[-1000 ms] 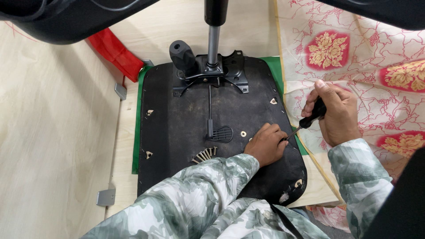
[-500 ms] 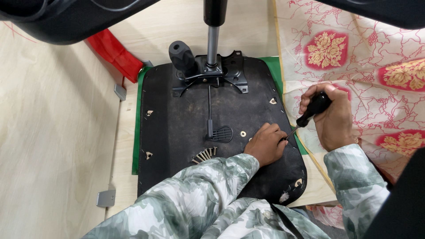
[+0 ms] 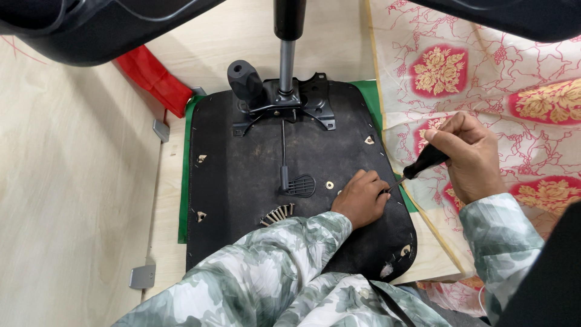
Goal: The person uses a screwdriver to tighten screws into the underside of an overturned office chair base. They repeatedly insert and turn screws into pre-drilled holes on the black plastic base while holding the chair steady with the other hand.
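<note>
An upturned black chair seat (image 3: 242, 188) lies on a green mat, its metal mechanism (image 3: 281, 103) and gas post pointing up at the far side. My left hand (image 3: 361, 198) rests with curled fingers on the seat's right part, pinching something small that I cannot make out. My right hand (image 3: 469, 157) grips a black-handled screwdriver (image 3: 423, 163); its thin shaft slants down-left to the fingertips of my left hand. Several loose screws (image 3: 277, 214) lie on the seat near my left sleeve.
A flowered cloth (image 3: 484, 72) covers the surface to the right. A red object (image 3: 154, 79) sits at the seat's far left corner. Wooden panels with small metal brackets (image 3: 143, 276) lie to the left. A dark chair part (image 3: 91, 24) overhangs the top.
My right hand has lifted and tilted the screwdriver, so its tip now points down at my left hand's fingers. My left hand has stayed in place.
</note>
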